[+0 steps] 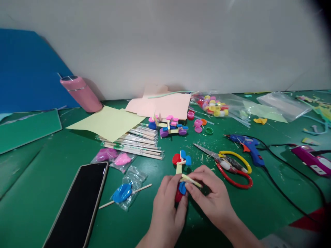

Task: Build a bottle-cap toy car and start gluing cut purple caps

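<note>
Low over the green table, my left hand (168,203) grips the near end of a small toy car (179,168) made of pale sticks or strips. Red and blue round pieces sit at its far end, and more red and blue shows between my fingers. My right hand (210,194) pinches a pale yellow strip (191,180) lying across the near end, its fingertips by a blue piece (182,188). Whether the strip is fixed there is hidden by my fingers. Scissors (227,165) with red and yellow handles lie right of the car.
Two similar toy cars (170,131) stand behind. A blue glue gun (245,144) and its cord lie right, near a purple power strip (312,160). On the left are a phone (77,206), wrapped sticks (134,144), blue clay (122,193) and a pink bottle (82,94).
</note>
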A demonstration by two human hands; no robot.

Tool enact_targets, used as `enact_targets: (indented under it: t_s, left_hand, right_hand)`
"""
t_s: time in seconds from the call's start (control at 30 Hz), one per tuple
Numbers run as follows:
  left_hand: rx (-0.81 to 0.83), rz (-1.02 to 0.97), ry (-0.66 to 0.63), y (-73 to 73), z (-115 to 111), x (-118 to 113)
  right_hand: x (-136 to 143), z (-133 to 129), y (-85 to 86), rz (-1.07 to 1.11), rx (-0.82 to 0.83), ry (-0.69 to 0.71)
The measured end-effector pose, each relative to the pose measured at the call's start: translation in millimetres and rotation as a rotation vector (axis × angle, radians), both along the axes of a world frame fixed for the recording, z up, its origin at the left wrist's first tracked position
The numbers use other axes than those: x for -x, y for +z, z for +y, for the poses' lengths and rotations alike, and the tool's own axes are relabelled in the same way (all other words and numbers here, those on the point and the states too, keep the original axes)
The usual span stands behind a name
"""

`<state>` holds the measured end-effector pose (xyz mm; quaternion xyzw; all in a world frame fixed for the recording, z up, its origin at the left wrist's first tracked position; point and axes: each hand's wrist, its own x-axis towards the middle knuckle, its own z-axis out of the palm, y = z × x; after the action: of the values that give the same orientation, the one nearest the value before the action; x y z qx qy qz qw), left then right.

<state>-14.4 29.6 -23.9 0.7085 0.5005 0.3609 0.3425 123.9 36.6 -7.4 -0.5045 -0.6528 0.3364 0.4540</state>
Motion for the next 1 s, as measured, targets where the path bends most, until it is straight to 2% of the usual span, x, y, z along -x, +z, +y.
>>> enact_targets:
  t_s: [0.2,0.53,0.83,1.0]
  left_hand:
    - [-0.010,0.119,0.030,-4.1,-1,2]
    - [-0.084,0.133,0.015,-4.6,-1,6]
    - [-0.129,0.179,-0.008,-3.4,1,10]
    - [-0.168,0.217,-0.007,-2.5,0,11]
  right_hand:
    - [3,3,-0.7,-0.031,0.014,0.014]
    - [3,2,-0.8,-0.071,-0.023,0.067]
    - [-1,4,11.8,-0.145,0.085,0.169]
    - [-3,6,14.5,-0.218,0.091,0.155]
